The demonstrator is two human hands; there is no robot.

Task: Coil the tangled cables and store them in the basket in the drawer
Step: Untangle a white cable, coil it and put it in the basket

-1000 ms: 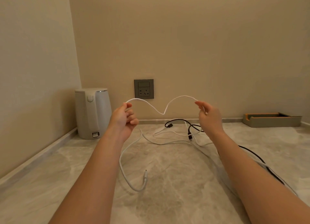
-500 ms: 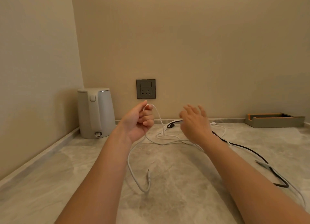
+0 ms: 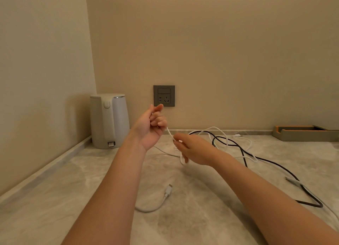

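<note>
Grip: left hand (image 3: 151, 129) is raised above the counter (image 3: 88, 189) with its fingers curled round the white cable (image 3: 169, 133); right hand (image 3: 196, 149), lower and just beside it, pinches the same cable.
White cable: a short stretch joins the two hands and a small loop hangs under the right hand. The rest lies toward the back edge of the counter, crossed with the black cable (image 3: 275, 165).
Risk: I think pulling more length may drag the black cable along and tighten the tangle, because the two overlap.
Direction: the held stretch slopes from upper left down to lower right. The free plug (image 3: 168, 188) lies near the front and points toward the back wall.
Around: kettle (image 3: 110, 120) in the back left corner, wall socket (image 3: 163, 96) behind the hands, tray (image 3: 304, 134) at the back right.
Basket and drawer: not in view.
</note>
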